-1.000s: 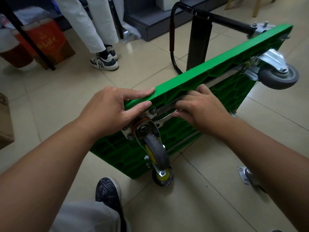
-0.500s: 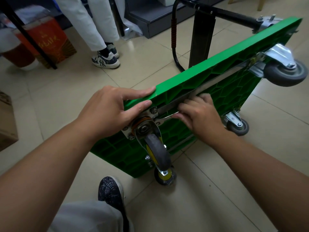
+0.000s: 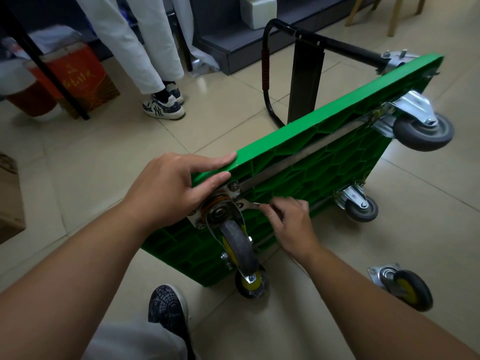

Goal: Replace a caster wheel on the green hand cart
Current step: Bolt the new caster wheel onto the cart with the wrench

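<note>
Our left hand [image 3: 171, 188] flat on green cart [image 3: 324, 162] above caster [image 3: 237, 245] | right hand [image 3: 291, 224] has dropped beside caster, pinching thin tool [image 3: 255, 203] | bolt work starts, we judge.

The beige tile floor [image 3: 104, 162] bears the green hand cart [image 3: 324, 162] tipped on its edge, a loose caster wheel [image 3: 405, 287] lying near it — and, farther off, a red carton [image 3: 83, 81] and someone's sneakers [image 3: 163, 107].

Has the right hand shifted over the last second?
Yes. The right hand has dropped from the metal bar down toward the near wheel's mounting plate, where its fingers pinch a thin metal piece.
</note>
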Motion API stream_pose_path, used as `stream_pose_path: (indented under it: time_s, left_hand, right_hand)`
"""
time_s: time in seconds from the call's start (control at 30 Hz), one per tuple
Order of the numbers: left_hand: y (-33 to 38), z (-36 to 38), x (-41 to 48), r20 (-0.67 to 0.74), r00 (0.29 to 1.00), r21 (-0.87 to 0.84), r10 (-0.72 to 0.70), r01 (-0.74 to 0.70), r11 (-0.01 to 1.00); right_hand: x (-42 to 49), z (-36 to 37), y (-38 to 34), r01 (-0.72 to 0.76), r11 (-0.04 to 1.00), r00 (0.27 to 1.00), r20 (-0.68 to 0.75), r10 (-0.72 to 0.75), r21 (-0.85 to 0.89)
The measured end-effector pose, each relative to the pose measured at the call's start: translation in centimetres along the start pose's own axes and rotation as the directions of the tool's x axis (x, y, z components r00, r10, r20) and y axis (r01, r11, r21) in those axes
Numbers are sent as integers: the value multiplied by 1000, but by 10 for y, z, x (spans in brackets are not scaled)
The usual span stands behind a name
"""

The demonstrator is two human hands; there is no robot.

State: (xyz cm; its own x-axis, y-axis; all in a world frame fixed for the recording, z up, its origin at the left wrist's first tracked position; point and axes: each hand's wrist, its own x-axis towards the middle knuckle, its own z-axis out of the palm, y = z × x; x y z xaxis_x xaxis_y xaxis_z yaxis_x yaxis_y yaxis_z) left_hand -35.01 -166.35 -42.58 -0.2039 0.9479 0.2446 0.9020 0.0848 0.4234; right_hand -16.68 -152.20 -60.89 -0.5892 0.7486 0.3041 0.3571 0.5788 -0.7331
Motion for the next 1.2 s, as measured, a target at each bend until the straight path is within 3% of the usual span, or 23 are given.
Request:
stream_pose_path:
  time_s: [0.5, 0.7, 0.8, 0.87, 0.97, 1.07, 1.2]
  left_hand:
    - [3, 2, -2, -26, 999, 9, -25, 25, 1000]
    - [2, 0, -1, -5, 1000, -19, -17, 17, 1000]
    - [0, -1, 2, 10, 1000, -19, -22, 22, 1000]
    - [-1, -1, 1, 14, 999, -11, -41, 41, 999]
    - [0, -1, 1, 36, 996, 7, -77, 77, 997]
    - [5, -7, -2, 60, 992, 4, -114, 114, 994]
    - [5, -14, -9, 136, 982, 10, -130, 129, 992]
  right_hand:
    - [-5, 1, -6, -45, 999, 999, -1, 45, 5]
    - [2, -2, -2, 32, 996, 998, 63, -27, -78]
    - [6, -21, -2, 127, 969, 983, 161, -94, -214]
    - [13, -54, -4, 287, 868, 957, 161, -241, -405]
    - [38, -109, -30, 496, 571, 855, 250, -455, -655]
    - [63, -140, -77, 570, 314, 753, 330, -569, -759]
    - [81, -152, -115, 622, 50, 648, 478, -593, -781]
